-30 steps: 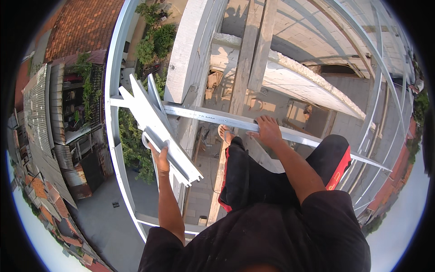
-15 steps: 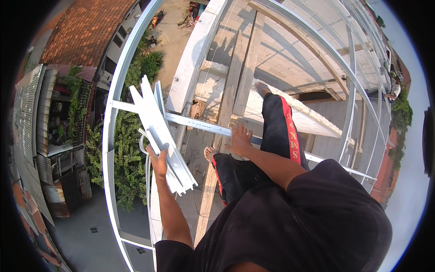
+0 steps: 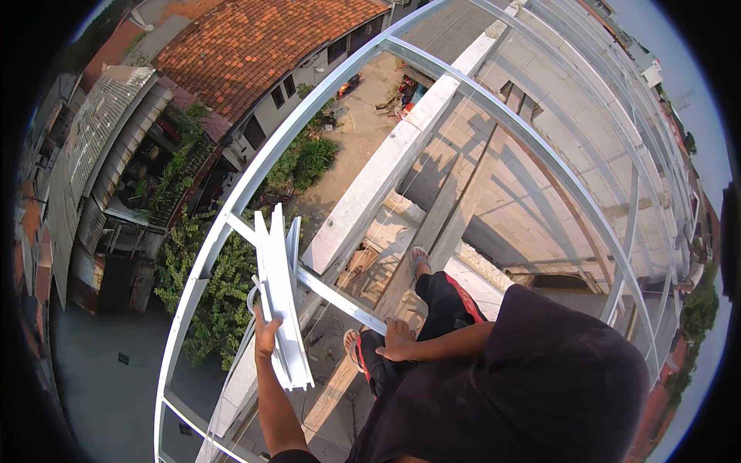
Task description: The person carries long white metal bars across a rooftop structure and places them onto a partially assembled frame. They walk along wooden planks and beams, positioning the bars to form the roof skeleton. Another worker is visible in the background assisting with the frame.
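Note:
My left hand point(image 3: 265, 336) grips a short bundle of pale metal channels point(image 3: 279, 289), with a loop of light cable or strip beside it. The bundle lies tilted across a silver crossbar point(image 3: 336, 301) of the roof frame. My right hand point(image 3: 396, 339) is closed on that crossbar, right of the bundle. Below, my sandalled feet point(image 3: 421, 261) are among wooden planks point(image 3: 471, 197), my legs in black trousers with a red stripe.
Curved steel frame members point(image 3: 540, 147) arch overhead and along the left edge. A white block wall top point(image 3: 370, 177) runs beside me. Far below are a dirt yard point(image 3: 363, 123), trees point(image 3: 201, 301), tiled roofs point(image 3: 255, 54) and corrugated sheets point(image 3: 108, 131).
My view has swung toward the yard, so the scene sits lower and turned. My right leg has stepped forward onto the planks. Both hands keep their grips, right hand nearer the bundle.

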`<state>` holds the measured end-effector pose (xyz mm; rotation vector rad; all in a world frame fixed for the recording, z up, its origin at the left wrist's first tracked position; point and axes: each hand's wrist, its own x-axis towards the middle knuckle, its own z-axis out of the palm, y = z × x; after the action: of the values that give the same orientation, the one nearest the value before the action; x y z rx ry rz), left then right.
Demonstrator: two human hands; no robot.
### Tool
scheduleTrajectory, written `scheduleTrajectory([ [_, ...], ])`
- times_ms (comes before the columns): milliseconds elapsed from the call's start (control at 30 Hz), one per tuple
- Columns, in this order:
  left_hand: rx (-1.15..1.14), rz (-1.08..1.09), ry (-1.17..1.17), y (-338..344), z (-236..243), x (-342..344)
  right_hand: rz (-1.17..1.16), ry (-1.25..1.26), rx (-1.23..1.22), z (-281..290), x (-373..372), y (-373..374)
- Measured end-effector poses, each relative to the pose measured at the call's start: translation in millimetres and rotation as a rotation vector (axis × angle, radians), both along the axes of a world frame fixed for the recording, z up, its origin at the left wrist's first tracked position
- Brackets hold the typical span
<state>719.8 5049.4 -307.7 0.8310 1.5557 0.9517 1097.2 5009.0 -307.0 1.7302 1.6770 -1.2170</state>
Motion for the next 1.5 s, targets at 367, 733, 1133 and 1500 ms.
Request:
scheduleTrajectory([
  [367, -0.159, 0.312, -0.095, 30, 162, 67, 0.127, 0.400, -0.181, -21, 81, 65],
  [733, 0.046, 0.658, -0.066, 54, 232, 93, -0.221, 0.349, 0.583, 14, 190, 236],
  [1133, 0.157, 0.697, 0.158, 2, 256, 177, 0.774, 0.013, 0.656, 19, -11, 393],
  [1500, 0.325, 1.472, 0.562, -122, 476, 166, 0.841, -0.100, 0.676, 20, -15, 399],
])
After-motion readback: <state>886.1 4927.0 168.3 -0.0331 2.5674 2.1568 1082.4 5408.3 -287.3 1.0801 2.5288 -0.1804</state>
